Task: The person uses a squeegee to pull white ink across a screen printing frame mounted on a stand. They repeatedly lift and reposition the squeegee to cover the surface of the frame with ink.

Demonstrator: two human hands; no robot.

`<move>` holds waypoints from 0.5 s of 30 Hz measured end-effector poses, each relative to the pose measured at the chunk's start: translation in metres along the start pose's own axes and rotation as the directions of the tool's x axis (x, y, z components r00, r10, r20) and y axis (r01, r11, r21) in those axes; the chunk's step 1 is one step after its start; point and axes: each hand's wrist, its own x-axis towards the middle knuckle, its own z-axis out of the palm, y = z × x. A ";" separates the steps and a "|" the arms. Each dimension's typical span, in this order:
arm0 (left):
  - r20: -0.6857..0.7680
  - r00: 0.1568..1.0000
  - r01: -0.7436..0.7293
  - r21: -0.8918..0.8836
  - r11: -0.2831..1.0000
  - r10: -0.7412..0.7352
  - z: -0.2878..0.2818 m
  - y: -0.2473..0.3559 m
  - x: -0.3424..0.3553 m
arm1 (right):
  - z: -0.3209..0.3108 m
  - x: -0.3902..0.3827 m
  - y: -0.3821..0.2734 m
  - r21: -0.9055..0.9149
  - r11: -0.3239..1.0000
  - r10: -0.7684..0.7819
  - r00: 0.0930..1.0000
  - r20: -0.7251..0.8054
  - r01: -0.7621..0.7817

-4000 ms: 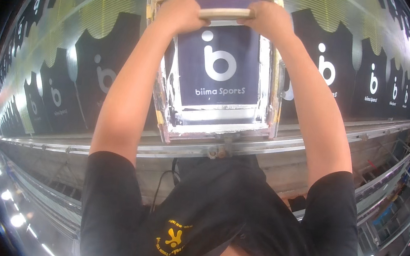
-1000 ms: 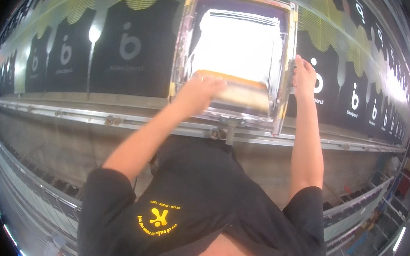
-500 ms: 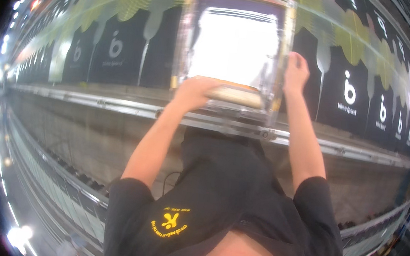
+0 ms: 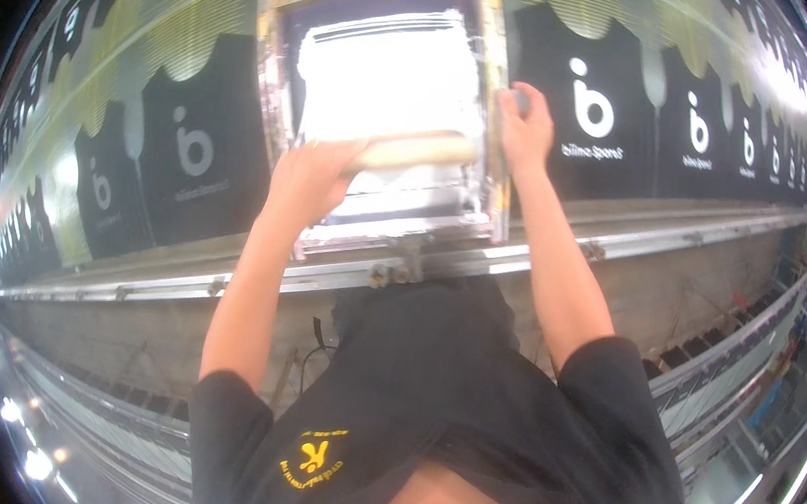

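Observation:
A rectangular screen-printing frame (image 4: 496, 50) has taped, ink-marked rims and a bright white layer of ink (image 4: 388, 68) across its mesh. My left hand (image 4: 315, 179) is closed round the left end of a pale squeegee (image 4: 419, 150), which lies crosswise over the lower part of the white area. My right hand (image 4: 528, 127) is at the frame's right side, fingers curled on a small grey handle or fitting (image 4: 520, 100). The squeegee's far end stops just short of that hand. Both are slightly blurred.
Rows of black garment panels (image 4: 591, 60) with white logos lie on the long table (image 4: 191, 23), stretching left and right. A metal rail (image 4: 317, 277) runs along its near edge, by my body. Below are shelving and racks (image 4: 718, 393); a cable hangs at my left.
Four seconds ago both hands held the squeegee at the top over a visible logo; now white covers it and my right hand is at the side. Since half a second ago the squeegee has moved up the screen.

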 end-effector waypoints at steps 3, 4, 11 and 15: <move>0.030 1.000 -0.002 0.013 1.000 0.002 -0.016 -0.043 0.070 | 0.009 -0.001 0.005 0.057 0.998 0.028 0.998 0.051 -0.031; 0.029 0.999 0.017 -0.009 1.000 -0.017 -0.021 -0.055 0.090 | 0.009 -0.002 -0.008 0.002 1.000 -0.005 0.999 0.038 0.005; 0.117 0.993 -0.030 0.085 0.996 0.020 -0.035 -0.100 0.201 | 0.009 0.014 0.003 -0.041 0.999 0.031 0.997 0.066 -0.028; 0.221 0.975 -0.012 0.218 0.976 -0.038 -0.055 -0.105 0.209 | 0.020 0.062 -0.080 -0.298 0.778 -0.577 0.817 0.011 0.553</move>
